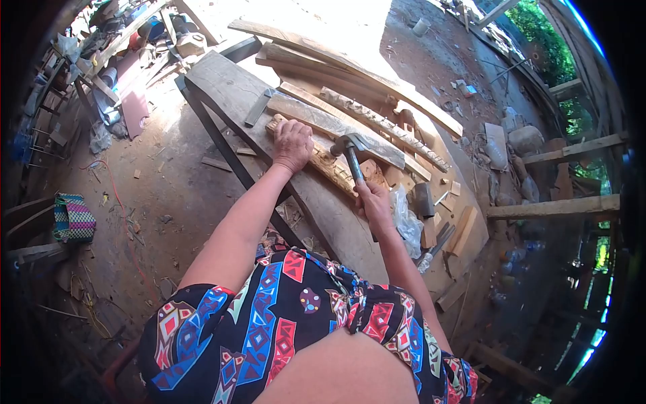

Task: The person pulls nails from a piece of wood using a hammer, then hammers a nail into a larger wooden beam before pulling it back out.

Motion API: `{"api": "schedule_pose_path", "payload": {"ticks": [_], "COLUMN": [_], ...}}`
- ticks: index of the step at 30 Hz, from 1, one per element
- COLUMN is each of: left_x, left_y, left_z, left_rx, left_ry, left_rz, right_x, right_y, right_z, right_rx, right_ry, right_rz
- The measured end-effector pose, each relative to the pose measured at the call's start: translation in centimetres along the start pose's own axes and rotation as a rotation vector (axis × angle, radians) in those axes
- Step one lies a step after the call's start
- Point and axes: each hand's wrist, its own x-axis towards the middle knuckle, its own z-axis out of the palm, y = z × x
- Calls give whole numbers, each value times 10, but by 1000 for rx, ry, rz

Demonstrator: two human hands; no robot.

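Note:
On the workbench (225, 82), a rough wooden piece (332, 170) lies at a slant near the front edge. My left hand (293, 143) is wrapped over its upper left end, fingers closed on it. My right hand (374, 203) grips the handle of a hammer (354, 156). The hammer's metal head is just above the middle of the rough piece, and I cannot tell whether they touch. A thicker plank (323, 123) lies right behind the piece.
A try square (260, 108) lies left of the planks. Toward the right are a plastic bag (406, 219), a dark mallet head (423, 200), chisels (441, 240) and wood offcuts (463, 230). Long boards (350, 66) lie along the back. A woven basket (74, 217) stands at far left.

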Motion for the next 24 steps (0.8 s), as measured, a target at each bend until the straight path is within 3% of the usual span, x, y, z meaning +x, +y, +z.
{"api": "schedule_pose_path", "payload": {"ticks": [3,6,9,10,13,19,21,22,24], "left_x": [-1,-3,-4,-4,-2,-2,-3,-3,-2], "left_y": [0,1,1,1,-2,0,-1,-1,0], "left_z": [-1,-2,-2,-1,1,-2,0,0,-1], "left_rx": [-7,1,6,8,-7,24,18,11,5], "left_ry": [-33,-31,-14,-10,-4,-25,-21,-23,-3], "left_rz": [-13,-6,-2,1,8,8,13,17,27], "right_x": [-8,-17,-4,1,-1,-15,-4,0,0], "right_y": [-15,-27,1,1,-12,-25,-3,-4,-11], "right_z": [2,9,13,15,10,14,13,15,10], "right_rx": [16,225,23,-45,97,174,-7,-93,-20], "right_ry": [12,4,35,-26,-18,-8,-8,-39,-31], "right_rz": [-3,-190,-194,-39,12,-226,-195,-14,-10]}}
